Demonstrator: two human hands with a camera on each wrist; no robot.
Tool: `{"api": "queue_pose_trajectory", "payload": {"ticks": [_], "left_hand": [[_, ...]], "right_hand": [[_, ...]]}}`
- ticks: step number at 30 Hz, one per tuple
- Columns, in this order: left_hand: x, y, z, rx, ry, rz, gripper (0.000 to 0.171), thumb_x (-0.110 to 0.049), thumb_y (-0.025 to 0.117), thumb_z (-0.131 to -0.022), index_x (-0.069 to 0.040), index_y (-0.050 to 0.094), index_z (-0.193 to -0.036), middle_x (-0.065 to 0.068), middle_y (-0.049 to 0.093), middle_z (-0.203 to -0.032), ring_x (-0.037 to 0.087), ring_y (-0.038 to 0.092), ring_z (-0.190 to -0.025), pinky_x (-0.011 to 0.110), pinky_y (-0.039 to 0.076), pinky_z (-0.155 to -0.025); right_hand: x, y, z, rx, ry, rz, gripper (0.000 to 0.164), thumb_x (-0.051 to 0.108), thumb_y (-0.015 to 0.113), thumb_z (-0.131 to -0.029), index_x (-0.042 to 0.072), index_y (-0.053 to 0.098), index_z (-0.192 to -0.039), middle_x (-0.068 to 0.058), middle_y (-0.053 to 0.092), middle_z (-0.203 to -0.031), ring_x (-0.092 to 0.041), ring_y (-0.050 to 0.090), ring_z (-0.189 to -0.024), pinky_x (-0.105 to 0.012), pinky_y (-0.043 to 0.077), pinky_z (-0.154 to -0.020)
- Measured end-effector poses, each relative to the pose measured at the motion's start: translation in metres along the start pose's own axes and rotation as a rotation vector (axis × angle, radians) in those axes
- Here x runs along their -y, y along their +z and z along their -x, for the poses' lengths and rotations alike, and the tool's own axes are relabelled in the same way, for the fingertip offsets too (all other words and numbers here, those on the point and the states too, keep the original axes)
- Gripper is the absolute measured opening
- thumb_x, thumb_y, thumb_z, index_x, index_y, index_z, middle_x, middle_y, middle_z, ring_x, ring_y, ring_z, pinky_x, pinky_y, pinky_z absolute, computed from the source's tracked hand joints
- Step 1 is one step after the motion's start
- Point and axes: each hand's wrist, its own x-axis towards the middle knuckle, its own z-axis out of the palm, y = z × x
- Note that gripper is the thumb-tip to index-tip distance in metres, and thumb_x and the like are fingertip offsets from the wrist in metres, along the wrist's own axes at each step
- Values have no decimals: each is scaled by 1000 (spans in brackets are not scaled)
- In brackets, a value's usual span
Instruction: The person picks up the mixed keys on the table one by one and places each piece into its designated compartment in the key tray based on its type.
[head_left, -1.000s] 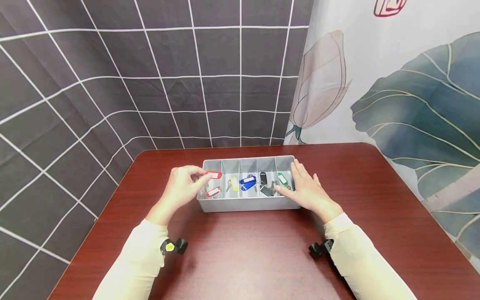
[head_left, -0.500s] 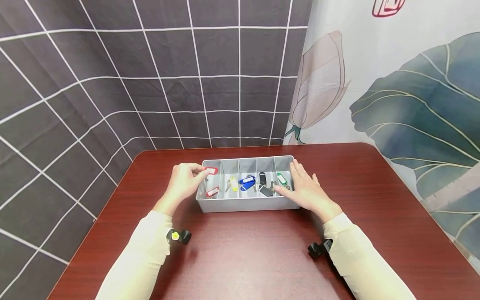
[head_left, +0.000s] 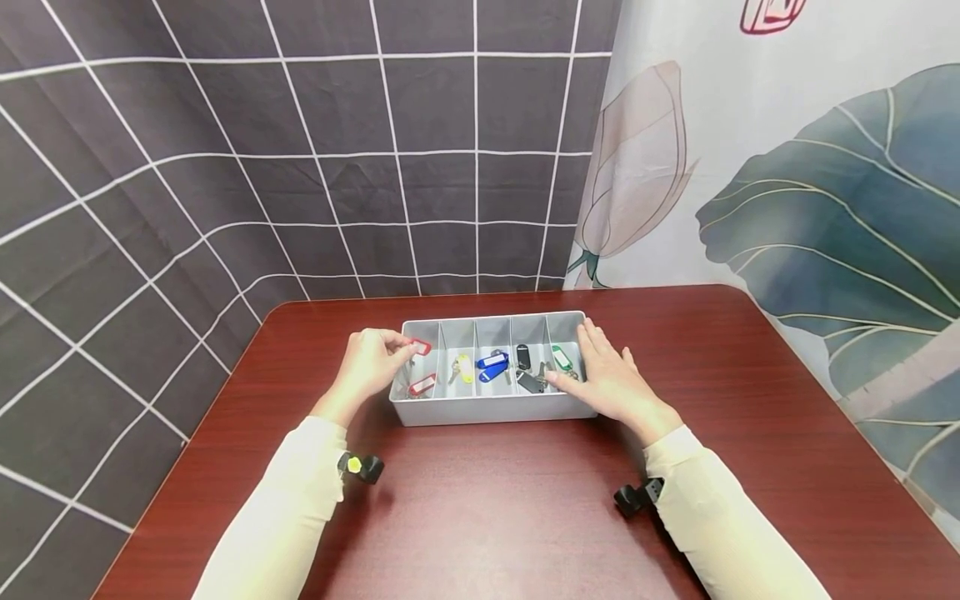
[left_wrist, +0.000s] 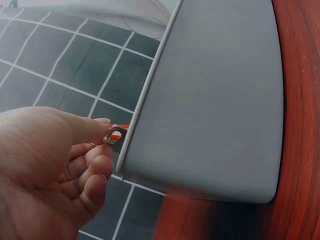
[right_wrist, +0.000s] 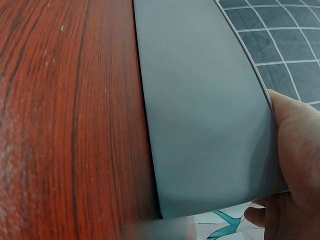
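My left hand (head_left: 365, 363) pinches a red key tag (head_left: 422, 347) between thumb and fingertips, over the leftmost compartment of a grey divided tray (head_left: 487, 410). In the left wrist view a metal key (left_wrist: 111, 134) hangs at those fingertips, near the tray's rim. A second red key tag (head_left: 422, 385) lies in that same compartment. To its right, in separate compartments, are a yellow key tag (head_left: 466, 368), blue key tags (head_left: 493, 369), black key tags (head_left: 523, 357) and a green key tag (head_left: 562, 358). My right hand (head_left: 617, 382) rests on the tray's right end, fingers extended, thumb over the front rim.
The tray stands on a reddish-brown wooden table (head_left: 480, 500). A dark curtain with white grid lines (head_left: 337, 167) hangs behind and to the left. A white curtain with a lotus print (head_left: 750, 167) is at the right. Each wrist wears a small black camera.
My left hand has drawn slightly back and left with the red key tag, then the tag has dipped a little lower over the compartment. The right hand stays on the tray.
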Motion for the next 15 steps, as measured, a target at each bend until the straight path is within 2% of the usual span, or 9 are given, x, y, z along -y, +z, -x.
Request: {"api": "queue_pose_trajectory", "payload": {"ticks": [9,15], "left_hand": [[3,1,-1,11,-1,-17,9,-20,75,-83,-12,77,-83,-3,69,-68,14,59,-63,30,47,-57],[4,2,-2,-5,18,-36,9,-20,74,-83,-11,78,-82,-2,70,-68,14,60,-63,31,47,-58]], "right_hand": [[0,0,0,-8,1,-14,114,83,43,-77,5,10,-154,-8,3,-161,-29,7,-147,-68,9,-108],[1,-1,1,1,1,-18,116,84,43,-76,5,9,-154,-8,1,-161,-30,6,-147,-68,7,-108]]}}
